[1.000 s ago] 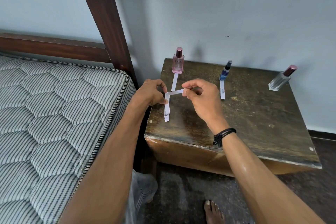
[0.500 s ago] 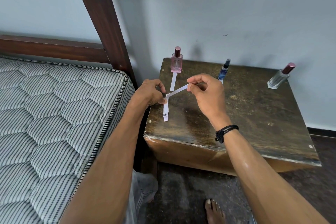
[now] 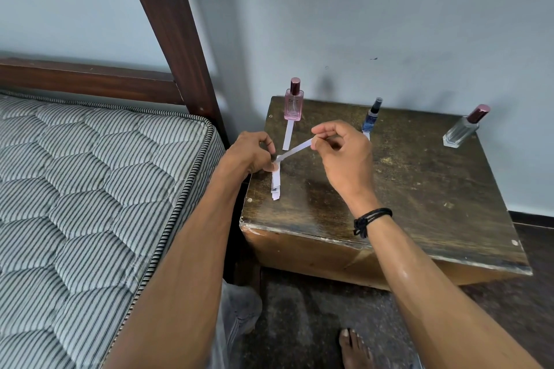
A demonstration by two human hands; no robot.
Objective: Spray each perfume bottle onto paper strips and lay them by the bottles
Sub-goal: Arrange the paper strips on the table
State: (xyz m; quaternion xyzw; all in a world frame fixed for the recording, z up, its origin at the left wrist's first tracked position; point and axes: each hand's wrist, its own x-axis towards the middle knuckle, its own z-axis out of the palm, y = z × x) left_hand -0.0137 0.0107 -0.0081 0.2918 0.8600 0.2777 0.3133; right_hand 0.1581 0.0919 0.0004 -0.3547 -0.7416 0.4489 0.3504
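1. A dark wooden table [image 3: 419, 189] stands against a pale blue wall [image 3: 359, 9] at the right of the frame. A bed [image 3: 90, 189] with a striped mattress fills the left.
2. The right hand [image 3: 344, 156], near the middle, pinches one end of a white paper strip [image 3: 295, 150] between thumb and finger. The strip slants down to the left, held above the table.
3. The left hand [image 3: 250, 154] is curled, with its thumb holding the top of a small pile of strips [image 3: 276, 186] at the table's left edge. The lifted strip's lower end meets this pile.
4. A black band [image 3: 370, 219] is on the right wrist.
5. A pink bottle [image 3: 293, 105] stands upright at the back left of the table, and a second strip [image 3: 288, 136] lies flat just in front of it.
6. A blue bottle [image 3: 371, 117] stands right of the pink one. A third strip [image 3: 367, 135] lies in front of it, partly hidden by the right hand.
7. A clear bottle [image 3: 463, 130] with a dark red cap stands far right.
8. A bare foot [image 3: 355, 350] shows at the bottom edge.
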